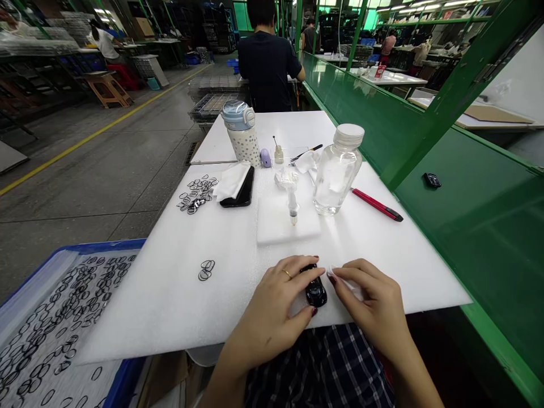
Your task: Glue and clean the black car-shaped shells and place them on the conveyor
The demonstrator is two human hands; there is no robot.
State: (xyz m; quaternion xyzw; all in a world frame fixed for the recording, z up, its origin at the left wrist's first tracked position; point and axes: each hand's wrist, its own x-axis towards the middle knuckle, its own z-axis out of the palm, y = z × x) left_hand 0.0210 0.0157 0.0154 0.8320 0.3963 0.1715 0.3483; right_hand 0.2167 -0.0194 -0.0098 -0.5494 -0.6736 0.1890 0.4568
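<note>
My left hand [278, 300] grips a small glossy black part [315, 292] between thumb and fingers, pressing it on the white foam sheet [178, 294] near the front edge. My right hand [374, 300] pinches a small white wipe [342, 279] right beside the part's right end. A few loose black rings [206, 270] lie to the left of my hands.
A clear bottle [337, 170], a syringe on a foam pad [293, 211], a red knife [377, 204], a phone [240, 192], a ring pile [196, 194] and a dotted cup [243, 133] stand further back. A blue tray of rings [51, 328] sits left. A person works ahead.
</note>
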